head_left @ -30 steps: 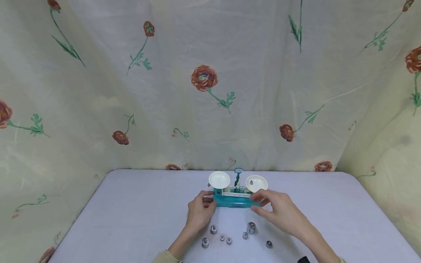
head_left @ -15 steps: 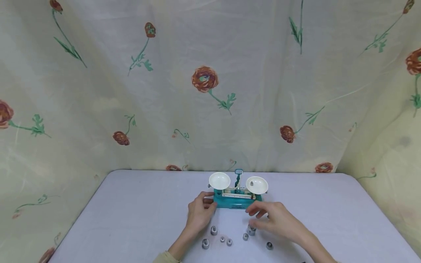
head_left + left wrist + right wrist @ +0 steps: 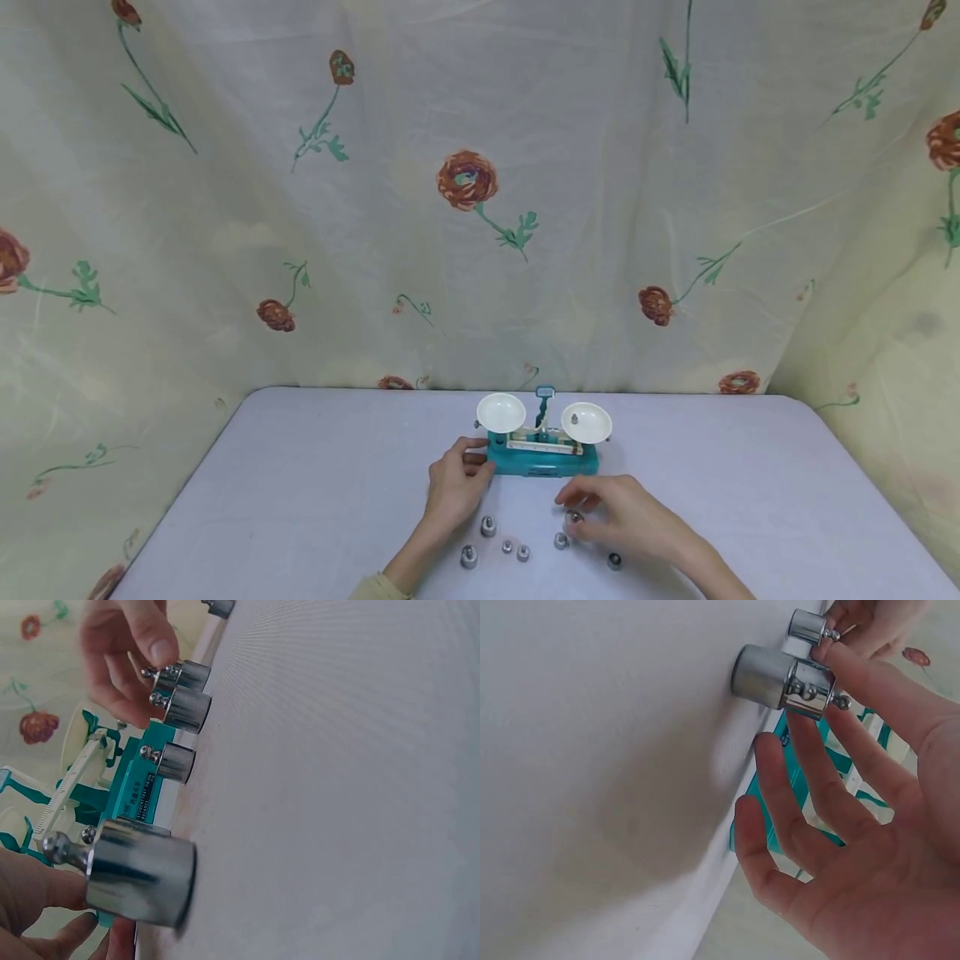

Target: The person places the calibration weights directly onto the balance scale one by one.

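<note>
A teal balance scale with two white pans stands at the back of the table. One small metal weight sits in its right pan; the left pan holds nothing. My left hand grips the left end of the scale's base, thumb at the front corner. Over the largest metal weight, in front of the scale, hovers my right hand. Its thumb and fingers are spread and loosely bent about the knob in the head view. In the right wrist view, the right-hand fingers have visible gaps between them.
Several knobbed metal weights stand loose on the white tablecloth, among them one weight by the left forearm and another weight under the right wrist. A flowered curtain hangs behind the table.
My right hand has come down and toward me, from the right end of the scale's base to the largest weight. The left hand stays on the base.
</note>
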The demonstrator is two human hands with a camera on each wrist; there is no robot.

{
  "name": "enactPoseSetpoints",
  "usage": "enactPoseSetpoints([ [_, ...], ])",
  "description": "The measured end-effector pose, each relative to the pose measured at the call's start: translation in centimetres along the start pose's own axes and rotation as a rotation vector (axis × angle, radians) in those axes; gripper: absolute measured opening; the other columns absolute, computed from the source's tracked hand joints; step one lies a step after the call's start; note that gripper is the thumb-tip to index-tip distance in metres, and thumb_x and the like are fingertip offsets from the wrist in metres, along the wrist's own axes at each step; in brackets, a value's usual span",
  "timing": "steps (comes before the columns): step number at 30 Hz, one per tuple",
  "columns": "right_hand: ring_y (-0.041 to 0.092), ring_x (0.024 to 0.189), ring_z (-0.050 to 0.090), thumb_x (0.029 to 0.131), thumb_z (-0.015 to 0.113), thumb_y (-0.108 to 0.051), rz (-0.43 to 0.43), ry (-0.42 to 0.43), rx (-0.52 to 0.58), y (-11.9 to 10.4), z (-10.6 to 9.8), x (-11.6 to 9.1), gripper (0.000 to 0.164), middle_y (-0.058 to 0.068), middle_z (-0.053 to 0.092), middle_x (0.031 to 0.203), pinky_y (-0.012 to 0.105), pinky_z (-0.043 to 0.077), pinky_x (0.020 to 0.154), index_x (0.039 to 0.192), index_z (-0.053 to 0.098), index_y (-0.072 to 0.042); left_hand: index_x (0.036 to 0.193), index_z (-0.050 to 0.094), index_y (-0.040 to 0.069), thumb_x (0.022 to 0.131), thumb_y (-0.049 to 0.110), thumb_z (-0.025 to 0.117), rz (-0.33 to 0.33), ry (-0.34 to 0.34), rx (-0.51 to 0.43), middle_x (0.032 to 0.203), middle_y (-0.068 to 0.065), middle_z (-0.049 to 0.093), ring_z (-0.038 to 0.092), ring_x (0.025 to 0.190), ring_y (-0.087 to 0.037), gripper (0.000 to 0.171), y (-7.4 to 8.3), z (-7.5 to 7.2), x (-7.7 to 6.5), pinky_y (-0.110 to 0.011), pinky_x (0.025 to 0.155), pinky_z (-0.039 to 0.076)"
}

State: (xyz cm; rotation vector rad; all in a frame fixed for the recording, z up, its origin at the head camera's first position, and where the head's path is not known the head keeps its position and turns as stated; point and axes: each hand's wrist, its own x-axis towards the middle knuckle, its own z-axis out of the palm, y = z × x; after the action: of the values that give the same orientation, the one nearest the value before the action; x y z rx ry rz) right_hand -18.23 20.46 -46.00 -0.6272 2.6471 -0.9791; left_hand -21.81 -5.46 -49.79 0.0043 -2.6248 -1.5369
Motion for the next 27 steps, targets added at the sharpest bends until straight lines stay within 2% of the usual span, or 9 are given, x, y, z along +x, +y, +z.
enactPoseSetpoints([
  [10, -0.003, 0.09, 0.062, 0.086, 0.09, -0.024, -0.069, 0.006, -0.032, 0.42, 0.29, -0.1, 0.03, -0.014, 0.076, 0.103, 0.022, 0.055, 0.081, 0.113, 0.078, -0.022, 0.128, 0.073, 0.007, 0.095, 0.01, 0.078, -0.004, 0.003, 0.0, 0.107, -0.013, 0.08, 0.075, 0.088, -0.018, 0.033, 0.11, -0.02, 0.0, -0.038, 0.079, 0.064],
  [27, 0.0, 0.088, 0.059, 0.085, 0.091, -0.022, -0.04, -0.001, -0.045, 0.52, 0.55, 0.03, 0.031, -0.014, 0.074, 0.103, 0.023, 0.053, 0.078, 0.113, 0.078, -0.022, 0.128, 0.072, 0.006, 0.095, 0.01, 0.077, -0.001, 0.005, 0.004, 0.107, -0.015, 0.08, 0.076, 0.088, -0.019, 0.034, 0.12, -0.08, -0.09, -0.038, 0.079, 0.065],
])
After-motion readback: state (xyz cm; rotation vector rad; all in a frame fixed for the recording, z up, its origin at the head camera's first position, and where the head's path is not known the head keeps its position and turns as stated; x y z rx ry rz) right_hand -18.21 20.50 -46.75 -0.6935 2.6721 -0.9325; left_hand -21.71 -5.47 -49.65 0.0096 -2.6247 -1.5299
